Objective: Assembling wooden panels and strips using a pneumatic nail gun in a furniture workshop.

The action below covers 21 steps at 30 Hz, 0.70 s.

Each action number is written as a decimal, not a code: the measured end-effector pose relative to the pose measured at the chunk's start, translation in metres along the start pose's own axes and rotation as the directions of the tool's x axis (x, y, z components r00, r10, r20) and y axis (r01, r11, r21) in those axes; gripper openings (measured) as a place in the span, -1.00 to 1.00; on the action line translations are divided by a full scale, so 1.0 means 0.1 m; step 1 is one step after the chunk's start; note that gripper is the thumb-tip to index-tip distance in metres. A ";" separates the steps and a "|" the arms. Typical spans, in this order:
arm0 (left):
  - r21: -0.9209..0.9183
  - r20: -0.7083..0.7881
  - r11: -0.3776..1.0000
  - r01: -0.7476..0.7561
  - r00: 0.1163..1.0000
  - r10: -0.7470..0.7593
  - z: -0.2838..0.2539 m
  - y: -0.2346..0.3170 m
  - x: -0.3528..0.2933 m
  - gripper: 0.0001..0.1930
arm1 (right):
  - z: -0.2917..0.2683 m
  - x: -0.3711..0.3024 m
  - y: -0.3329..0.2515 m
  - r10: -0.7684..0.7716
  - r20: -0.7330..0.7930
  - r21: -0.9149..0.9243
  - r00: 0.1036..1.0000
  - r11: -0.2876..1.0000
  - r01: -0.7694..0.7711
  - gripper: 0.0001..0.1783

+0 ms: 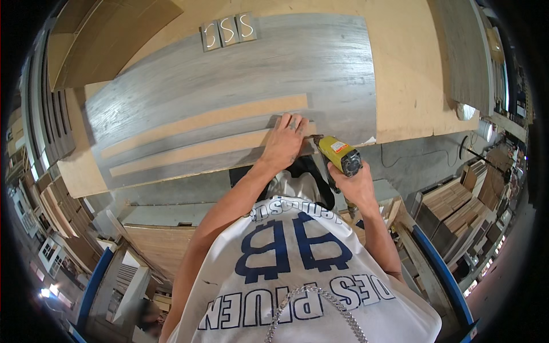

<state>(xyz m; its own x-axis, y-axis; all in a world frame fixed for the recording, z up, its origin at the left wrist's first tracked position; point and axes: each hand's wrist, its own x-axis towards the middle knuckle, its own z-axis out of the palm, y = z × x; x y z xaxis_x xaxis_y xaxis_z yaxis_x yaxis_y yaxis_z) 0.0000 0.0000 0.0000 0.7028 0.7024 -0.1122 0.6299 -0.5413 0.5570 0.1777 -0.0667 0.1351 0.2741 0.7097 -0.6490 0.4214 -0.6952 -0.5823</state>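
A yellow-green power drill (335, 150) is gripped in my right hand (353, 186). Its bit end reaches the right end of the near wooden strip (194, 153), beside my left fingers. My left hand (286, 140) lies over that end of the strip, fingers bent across its far edge and the thumb hidden; it holds the strip against the board. A second light-brown strip (206, 123) runs almost parallel, a little farther away. Both strips rest on a large grey wood-grain board (240, 68). The exact contact of the bit is too small to make out.
Three small plates with white squiggles (229, 31) sit at the board's far edge. A cardboard box (108, 43) stands far left on the tan worktop (406, 86). Grey panels lean at the right. Stacked boards (457, 206) and blue rails (440, 268) lie nearer me.
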 end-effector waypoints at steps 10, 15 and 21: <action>0.006 0.003 1.000 -0.016 1.000 0.016 -0.04 0.00 0.04 -0.42 | 0.01 0.01 -0.04 0.000 -0.027 -0.038 1.000 0.999 -0.001 -0.64; -0.031 -0.010 0.999 -0.005 1.000 0.005 -0.05 0.02 0.04 -0.41 | 0.04 0.00 -0.13 -0.058 -0.043 -0.030 0.997 0.998 0.056 -0.65; -0.091 -0.034 0.996 0.001 0.999 -0.005 -0.02 0.01 0.01 -0.42 | 0.02 0.05 -0.09 -0.106 -0.036 -0.050 0.994 0.993 0.104 -0.65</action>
<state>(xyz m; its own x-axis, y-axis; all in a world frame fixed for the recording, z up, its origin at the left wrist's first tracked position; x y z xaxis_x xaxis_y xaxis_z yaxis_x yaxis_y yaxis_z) 0.0007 0.0008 0.0027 0.6883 0.7202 -0.0868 0.5981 -0.4957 0.6297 0.1736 -0.0572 0.1366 0.2588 0.7829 -0.5658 0.4903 -0.6112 -0.6214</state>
